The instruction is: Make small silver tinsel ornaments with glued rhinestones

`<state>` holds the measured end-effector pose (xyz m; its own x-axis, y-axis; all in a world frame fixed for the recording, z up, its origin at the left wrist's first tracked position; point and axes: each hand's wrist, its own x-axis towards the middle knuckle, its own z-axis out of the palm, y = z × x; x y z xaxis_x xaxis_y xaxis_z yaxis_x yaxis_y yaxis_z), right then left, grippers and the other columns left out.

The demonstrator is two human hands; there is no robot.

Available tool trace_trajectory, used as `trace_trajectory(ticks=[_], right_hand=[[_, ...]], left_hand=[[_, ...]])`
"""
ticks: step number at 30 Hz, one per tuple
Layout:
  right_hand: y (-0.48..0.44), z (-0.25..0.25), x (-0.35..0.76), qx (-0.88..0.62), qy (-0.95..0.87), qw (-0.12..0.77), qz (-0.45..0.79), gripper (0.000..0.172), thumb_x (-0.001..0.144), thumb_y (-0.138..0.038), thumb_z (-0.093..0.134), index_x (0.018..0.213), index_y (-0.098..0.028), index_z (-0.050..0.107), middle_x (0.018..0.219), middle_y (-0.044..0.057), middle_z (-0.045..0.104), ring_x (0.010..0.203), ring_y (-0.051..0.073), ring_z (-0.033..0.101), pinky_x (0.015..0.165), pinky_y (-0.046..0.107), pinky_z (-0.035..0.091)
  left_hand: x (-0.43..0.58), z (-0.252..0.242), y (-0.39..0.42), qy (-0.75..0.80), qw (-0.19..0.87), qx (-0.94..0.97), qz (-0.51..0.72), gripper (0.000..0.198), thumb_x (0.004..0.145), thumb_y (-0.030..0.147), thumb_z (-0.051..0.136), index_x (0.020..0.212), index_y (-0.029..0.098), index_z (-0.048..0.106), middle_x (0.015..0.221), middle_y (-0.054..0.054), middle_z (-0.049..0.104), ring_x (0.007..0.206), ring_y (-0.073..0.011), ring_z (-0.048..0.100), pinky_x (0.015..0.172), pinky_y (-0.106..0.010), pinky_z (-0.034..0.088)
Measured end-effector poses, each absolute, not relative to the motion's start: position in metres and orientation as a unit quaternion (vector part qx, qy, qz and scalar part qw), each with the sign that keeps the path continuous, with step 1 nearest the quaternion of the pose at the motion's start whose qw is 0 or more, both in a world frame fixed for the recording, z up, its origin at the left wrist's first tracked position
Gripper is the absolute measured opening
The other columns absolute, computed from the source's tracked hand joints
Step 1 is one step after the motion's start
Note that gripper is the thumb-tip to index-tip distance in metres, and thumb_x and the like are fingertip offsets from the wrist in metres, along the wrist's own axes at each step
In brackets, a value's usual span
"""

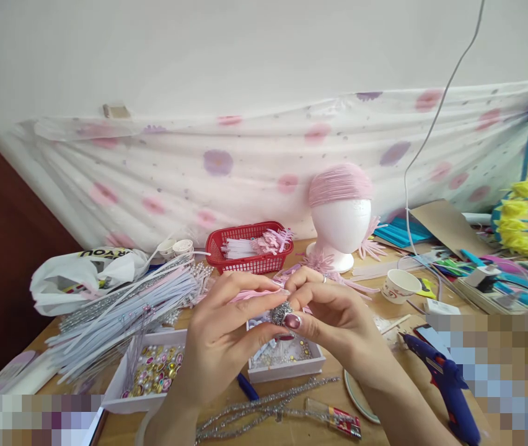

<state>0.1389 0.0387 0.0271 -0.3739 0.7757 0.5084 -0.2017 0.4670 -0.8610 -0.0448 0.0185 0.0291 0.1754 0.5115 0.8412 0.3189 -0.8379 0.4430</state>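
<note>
Between my two hands is a small bunched piece of silver tinsel pipe cleaner (281,313), held in front of my chest. The fingertips of my left hand (220,337) pinch it from the left. My right hand (338,313), with a ring on one finger, grips it from the right, thumb at the front. Fingers partly hide its shape. Directly below stands a white box (287,373) with small beads and gems. Loose silver tinsel pipe cleaners (264,406) lie on the table nearer to me. Behind my hands are pink pipe cleaner pieces, partly covered.
At left are a bundle of pale pipe cleaners (129,319), a tray of gems (122,402) and a plastic bag (82,279). A red basket (245,265) and a pink-wrapped foam head (341,226) stand behind. A paper cup (400,287) and blue glue gun (445,384) are at right.
</note>
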Motion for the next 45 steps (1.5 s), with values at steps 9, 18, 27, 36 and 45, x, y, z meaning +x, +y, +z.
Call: trace_trajectory(ticks=[9,18,27,36,45], right_hand=[[0.037,0.031,0.143,-0.218,-0.721,0.482,0.448,0.023,0.087,-0.039,0.074,0.074,-0.021,0.071,0.084,0.002,0.060,0.077,0.015,0.059,0.071,0.031,0.052],[0.045,0.026,0.144,-0.198,-0.700,0.463,0.506,0.018,0.083,-0.035,0.078,0.073,-0.021,0.073,0.083,0.001,0.060,0.077,0.014,0.058,0.069,0.028,0.050],[0.048,0.020,0.132,-0.145,-0.616,0.475,0.612,0.006,0.086,-0.030,0.076,0.089,-0.027,0.080,0.091,0.001,0.062,0.084,0.012,0.059,0.077,0.026,0.051],[0.051,0.021,0.140,-0.181,-0.658,0.435,0.587,0.003,0.081,-0.024,0.080,0.079,-0.023,0.078,0.085,-0.001,0.060,0.082,0.010,0.057,0.078,0.025,0.043],[0.057,0.018,0.146,-0.175,-0.645,0.353,0.655,0.010,0.075,-0.026,0.084,0.076,-0.019,0.077,0.075,-0.002,0.068,0.067,0.010,0.057,0.064,0.025,0.043]], left_hand=[[-0.051,0.032,0.020,0.273,0.132,0.788,0.536,0.023,0.081,0.030,0.078,0.105,0.029,0.079,0.103,-0.007,0.073,0.097,-0.0228,0.068,0.084,-0.034,0.056],[-0.053,0.031,0.021,0.279,0.144,0.796,0.518,0.021,0.081,0.031,0.078,0.102,0.027,0.077,0.103,-0.006,0.072,0.096,-0.0218,0.067,0.084,-0.032,0.054],[-0.049,0.024,0.027,0.281,0.055,0.751,0.595,0.027,0.076,0.019,0.083,0.100,0.023,0.072,0.098,-0.004,0.070,0.093,-0.0190,0.065,0.083,-0.032,0.053],[-0.063,0.029,0.031,0.247,0.115,0.825,0.495,0.033,0.077,0.027,0.081,0.109,0.022,0.075,0.109,-0.007,0.073,0.103,-0.0192,0.068,0.090,-0.031,0.055],[-0.073,0.029,0.039,0.211,0.238,0.848,0.424,0.042,0.079,0.030,0.079,0.120,0.029,0.073,0.124,-0.009,0.066,0.118,-0.0219,0.064,0.099,-0.034,0.054]])
